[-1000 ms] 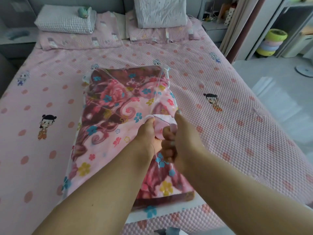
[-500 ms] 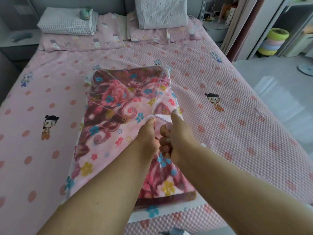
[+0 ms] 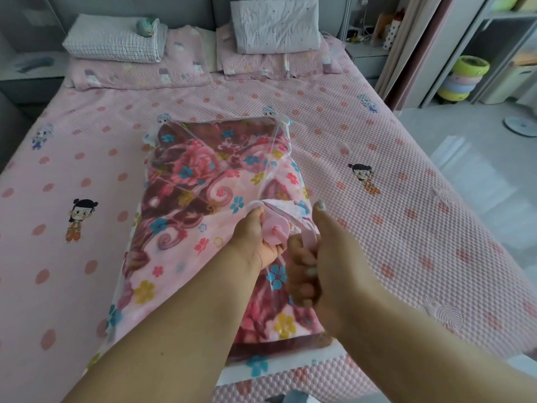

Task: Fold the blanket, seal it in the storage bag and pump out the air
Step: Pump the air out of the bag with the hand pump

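arms: 2, bare, no sleeves | fingernails (image 3: 320,204): pale polish

I find no legible text, label, brand, number or sign; the bedspread (image 3: 377,228) carries only printed cartoon figures and dots, and the blanket (image 3: 189,205) only flowers.

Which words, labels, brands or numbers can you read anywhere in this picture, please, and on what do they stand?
None can be read.
Storage bag: no readable print; the flowers belong to the blanket inside.
Pink pump, held by both hands: no marking visible.
Bedspread: cartoon figures and dots only.
Shelf items at the far right: too blurred to tell.
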Demonstrator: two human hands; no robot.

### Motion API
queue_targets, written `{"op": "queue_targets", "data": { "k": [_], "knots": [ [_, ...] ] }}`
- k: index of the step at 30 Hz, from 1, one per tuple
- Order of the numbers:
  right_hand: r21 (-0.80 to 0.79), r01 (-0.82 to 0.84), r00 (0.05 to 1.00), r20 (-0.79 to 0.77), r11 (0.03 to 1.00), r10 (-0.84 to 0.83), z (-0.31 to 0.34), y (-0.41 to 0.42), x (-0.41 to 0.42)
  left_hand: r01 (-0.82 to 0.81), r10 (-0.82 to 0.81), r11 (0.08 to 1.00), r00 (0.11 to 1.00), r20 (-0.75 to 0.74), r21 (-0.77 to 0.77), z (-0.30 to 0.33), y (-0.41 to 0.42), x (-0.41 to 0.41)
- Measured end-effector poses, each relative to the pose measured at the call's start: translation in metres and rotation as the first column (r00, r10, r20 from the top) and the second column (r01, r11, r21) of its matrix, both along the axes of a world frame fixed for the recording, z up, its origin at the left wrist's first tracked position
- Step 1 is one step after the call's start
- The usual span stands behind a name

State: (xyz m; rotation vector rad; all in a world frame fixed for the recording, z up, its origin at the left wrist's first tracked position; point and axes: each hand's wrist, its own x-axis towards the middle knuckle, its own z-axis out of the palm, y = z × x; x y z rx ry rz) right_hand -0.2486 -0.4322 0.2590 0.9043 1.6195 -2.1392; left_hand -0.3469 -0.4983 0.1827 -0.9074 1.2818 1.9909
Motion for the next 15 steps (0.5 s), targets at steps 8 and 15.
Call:
{"op": "queue_targets", "data": {
  "k": [8,15],
  "knots": [
    [-0.003,-0.022,0.999,-0.04,1.0,0.022,-0.006,0.002,-0.012,0.015,-0.014,1.0,0.999,-0.048,0.008,-0.001,0.002,0.005],
    [0.045,-0.012,0.997,-0.079,0.999,0.016,-0.017,-0.004,-0.025,0.117,-0.117,0.993,0.992,-0.047,0.007,0.001,0.003,0.008]
  ]
}}
